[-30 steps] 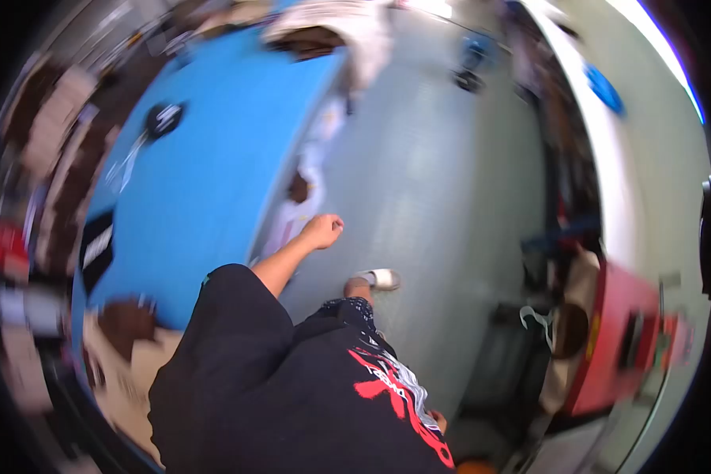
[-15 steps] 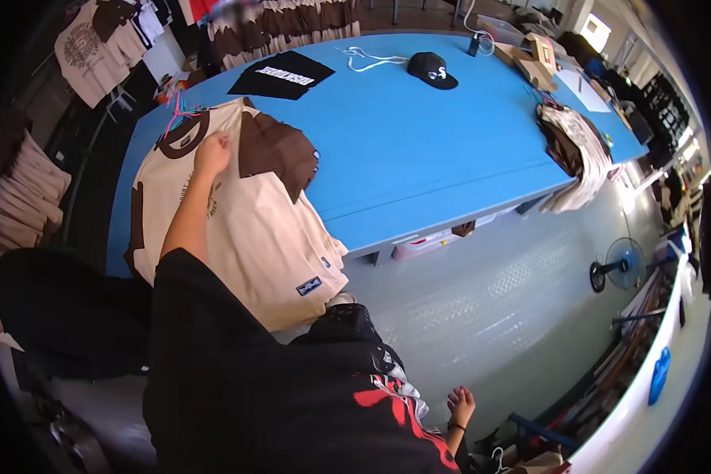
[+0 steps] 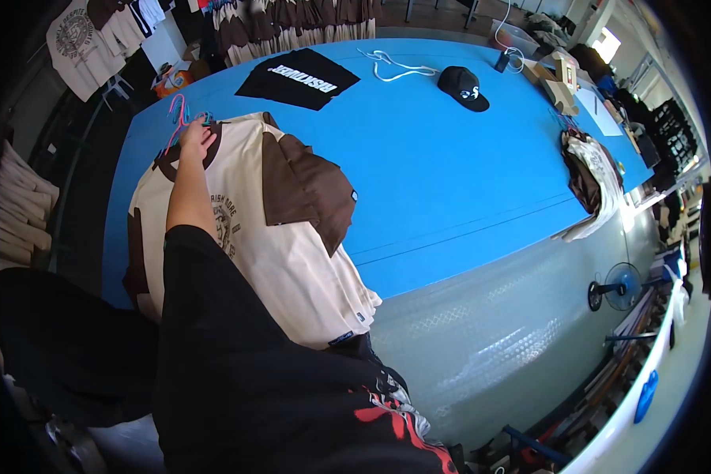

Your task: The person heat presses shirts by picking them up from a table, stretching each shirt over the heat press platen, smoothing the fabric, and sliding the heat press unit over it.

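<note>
My left hand (image 3: 198, 136) reaches over the brown collar of a beige and brown shirt (image 3: 268, 261) lying on the blue table. Its fingers look apart, with the fingertips at the pink and teal hangers (image 3: 182, 113) by the neck opening. The shirt seems to top a stack, with a brown sleeve folded across its right side and the hem hanging past the table's near edge. My right hand is out of the frame.
On the blue table (image 3: 442, 182) are a black printed cloth (image 3: 300, 77), a white cord (image 3: 399, 67), a black cap (image 3: 463, 87) and more shirts (image 3: 596, 174) at the right edge. A fan (image 3: 620, 287) stands beyond. Black-clothed legs (image 3: 63, 340) show at the lower left.
My left hand has moved from the shirt's shoulder to the hangers at the collar, its fingers spreading. My right hand has left the view. The camera has shifted closer to the shirt.
</note>
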{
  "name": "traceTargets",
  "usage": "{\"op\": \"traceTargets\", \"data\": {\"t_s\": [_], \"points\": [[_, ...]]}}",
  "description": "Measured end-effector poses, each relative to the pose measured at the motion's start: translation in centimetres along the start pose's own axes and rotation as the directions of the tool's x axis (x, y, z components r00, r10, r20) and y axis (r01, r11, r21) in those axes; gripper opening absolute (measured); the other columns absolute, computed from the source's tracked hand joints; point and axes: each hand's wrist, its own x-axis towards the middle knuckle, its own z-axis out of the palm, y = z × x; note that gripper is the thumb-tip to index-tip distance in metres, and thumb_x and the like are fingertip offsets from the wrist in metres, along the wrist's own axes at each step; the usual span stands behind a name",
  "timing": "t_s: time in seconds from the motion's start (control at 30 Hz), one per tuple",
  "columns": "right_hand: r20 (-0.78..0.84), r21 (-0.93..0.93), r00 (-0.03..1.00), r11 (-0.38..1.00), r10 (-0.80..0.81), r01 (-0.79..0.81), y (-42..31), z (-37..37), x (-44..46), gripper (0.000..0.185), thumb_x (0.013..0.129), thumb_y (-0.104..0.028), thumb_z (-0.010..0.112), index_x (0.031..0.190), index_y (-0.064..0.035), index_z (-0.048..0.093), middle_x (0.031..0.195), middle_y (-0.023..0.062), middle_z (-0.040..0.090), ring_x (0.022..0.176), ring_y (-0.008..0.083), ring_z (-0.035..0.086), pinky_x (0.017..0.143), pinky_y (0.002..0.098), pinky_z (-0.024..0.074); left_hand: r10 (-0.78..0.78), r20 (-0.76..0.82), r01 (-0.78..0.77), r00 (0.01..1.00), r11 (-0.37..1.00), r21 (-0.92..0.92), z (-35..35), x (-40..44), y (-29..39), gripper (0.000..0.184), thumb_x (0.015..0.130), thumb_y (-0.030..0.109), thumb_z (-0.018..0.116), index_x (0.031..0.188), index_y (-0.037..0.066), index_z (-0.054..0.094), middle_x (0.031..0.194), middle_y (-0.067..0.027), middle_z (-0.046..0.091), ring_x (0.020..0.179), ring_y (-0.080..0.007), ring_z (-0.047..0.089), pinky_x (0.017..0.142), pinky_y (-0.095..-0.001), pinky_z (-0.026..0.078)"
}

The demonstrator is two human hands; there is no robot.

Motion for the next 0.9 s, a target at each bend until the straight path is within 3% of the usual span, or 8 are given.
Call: {"op": "traceTargets", "data": {"t_s": [0.13,0.27,0.33,0.53,0.67,0.7,0.73,0.9], "points": [[0.034,-0.102,0.998,0.994,-0.044,0.047,2.5,-0.2,1.9,0.020,0.090,-0.016,0.056,0.108,-0.0095,0.060,0.087,0.0103,0.067,0.070,0.0249,0.065,0.055,0.0342,0.0508,-0.090,-0.015,0.088,0.996,0.990,-0.109,0.5,0.3,1.1,0.026,0.083,0.020,0.065,0.069,0.003,0.053,0.069,-0.0079,0.056,0.056,-0.0136,0.054,0.052,-0.0257,0.047],[0.141,-0.209,0.965,0.946,-0.222,0.248,6.9,-2.7,7.6,0.022,0.090,-0.017,0.056,0.111,-0.0096,0.059,0.088,0.0104,0.067,0.071,0.0265,0.065,0.057,0.0346,0.0511,0.185,-0.206,-0.157,0.961,0.977,0.143,2.5,-2.2,2.8,0.023,0.083,0.007,0.055,0.102,-0.005,0.050,0.094,-0.0132,0.058,0.069,-0.0209,0.060,0.054,-0.0306,0.056],[0.242,-0.210,0.887,0.871,-0.393,0.443,10.5,-5.4,13.1,0.023,0.091,-0.017,0.056,0.113,-0.0096,0.058,0.089,0.0105,0.067,0.071,0.0272,0.065,0.058,0.0348,0.0512,0.469,-0.008,-0.438,0.883,0.831,0.343,4.5,-8.1,5.7,0.047,0.080,0.001,0.052,0.123,-0.010,0.037,0.113,-0.0173,0.052,0.085,-0.0274,0.062,0.059,-0.0363,0.060],[0.106,0.071,0.992,0.996,-0.067,0.059,-10.7,-6.3,5.7,0.023,0.089,-0.016,0.059,0.109,-0.0062,0.059,0.088,0.0090,0.067,0.069,0.0225,0.065,0.051,0.0329,0.0481,0.608,0.419,-0.698,0.674,0.710,0.093,9.5,-23.8,11.6,0.041,0.084,0.004,0.049,0.123,-0.006,0.038,0.107,-0.0183,0.055,0.080,-0.0233,0.064,0.060,-0.0374,0.060],[0.096,-0.095,0.939,0.936,-0.330,0.339,-14.9,-9.3,7.6,0.023,0.087,-0.014,0.059,0.107,-0.0019,0.061,0.083,0.0078,0.067,0.064,0.0151,0.063,0.048,0.0259,0.0465,0.582,0.712,-0.475,0.393,0.791,-0.385,14.1,-35.2,17.0,0.021,0.096,0.019,0.045,0.115,0.009,0.041,0.071,-0.0060,0.052,0.053,-0.0140,0.051,0.054,-0.0374,0.056],[0.100,-0.060,0.873,0.873,-0.477,0.483,-15.0,-10.0,8.6,0.022,0.086,-0.013,0.059,0.103,0.0017,0.062,0.080,0.0073,0.066,0.063,0.0136,0.061,0.052,0.0259,0.0474,0.548,0.793,-0.280,0.266,0.831,-0.480,15.0,-39.7,18.3,0.015,0.097,0.016,0.041,0.110,0.008,0.041,0.071,-0.0059,0.052,0.053,-0.0139,0.051,0.056,-0.0363,0.057],[0.090,-0.163,0.803,0.786,-0.590,0.596,-16.0,-10.9,8.4,0.022,0.086,-0.013,0.060,0.099,0.0049,0.062,0.077,0.0070,0.065,0.064,0.0117,0.060,0.056,0.0254,0.0476,0.669,0.594,-0.597,0.447,0.718,-0.358,15.9,-47.3,18.5,0.013,0.098,0.014,0.039,0.109,0.008,0.041,0.071,-0.0058,0.052,0.054,-0.0137,0.051,0.056,-0.0363,0.057],[-0.157,-0.328,0.440,0.467,-0.884,0.821,-27.1,-14.0,-4.9,0.025,0.088,-0.014,0.060,0.110,-0.0022,0.062,0.093,0.0063,0.066,0.086,0.0131,0.060,0.072,0.0264,0.0493,0.595,0.804,-0.387,0.007,0.743,-0.546,18.4,-66.5,17.1,0.012,0.098,0.016,0.040,0.104,0.006,0.044,0.074,-0.0059,0.053,0.060,-0.0143,0.054,0.065,-0.0369,0.057]]}}
